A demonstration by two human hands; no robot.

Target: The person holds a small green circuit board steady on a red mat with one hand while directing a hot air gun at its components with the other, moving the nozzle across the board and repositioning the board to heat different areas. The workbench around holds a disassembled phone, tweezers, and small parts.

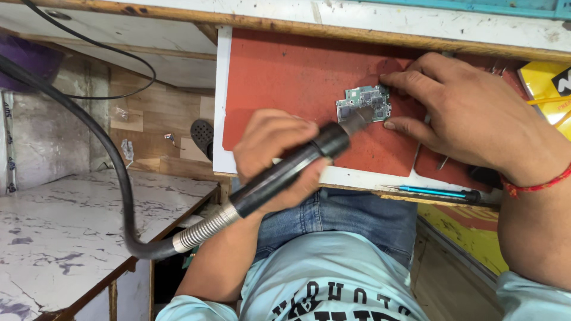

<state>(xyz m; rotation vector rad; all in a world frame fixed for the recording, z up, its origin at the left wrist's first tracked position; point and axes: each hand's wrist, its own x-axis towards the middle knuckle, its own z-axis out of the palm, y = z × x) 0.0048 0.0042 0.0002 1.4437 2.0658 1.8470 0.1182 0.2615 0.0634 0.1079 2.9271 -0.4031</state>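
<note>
A small green circuit board lies on a red mat on a workbench. My left hand grips the black handle of a hot-air wand; its nozzle points at the board's lower edge, very close to it. My right hand rests on the mat at the right, and its forefinger and thumb pinch the board's right side. A red thread circles that wrist.
A thick black hose with a metal spring collar runs from the wand off to the upper left. A blue-handled tool lies at the bench's front edge. A yellow box sits far right. A marble-patterned counter stands at the lower left.
</note>
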